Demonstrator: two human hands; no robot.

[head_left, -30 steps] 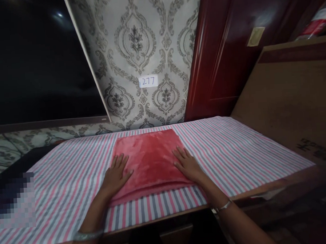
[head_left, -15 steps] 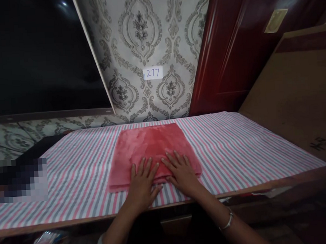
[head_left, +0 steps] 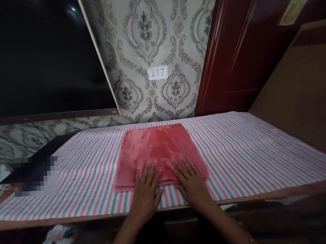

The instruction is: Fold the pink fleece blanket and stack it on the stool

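Observation:
A folded red plush cloth (head_left: 156, 148) lies flat in a near-square shape, its layered front edge facing me. My left hand (head_left: 146, 192) rests palm down on the front left part of it, fingers spread and thumb off the near edge. On the front right part lies my right hand (head_left: 192, 186), also flat with its fingers apart. Neither hand grips anything. Beneath the cloth is a striped sheet (head_left: 235, 151) in pink, grey and white, spread over the table.
A large dark screen (head_left: 45, 59) hangs at the left. A paper label reading 277 (head_left: 157, 72) is on the patterned wall. At the right stand a dark red door (head_left: 235, 49) and a cardboard box (head_left: 295, 93). Wrapped items (head_left: 57, 240) sit below the table's front edge (head_left: 102, 218).
Both hands have slid slightly toward me along the red cloth, staying flat. The view has shifted a little, so the scene sits farther right. The cloth keeps its folded shape.

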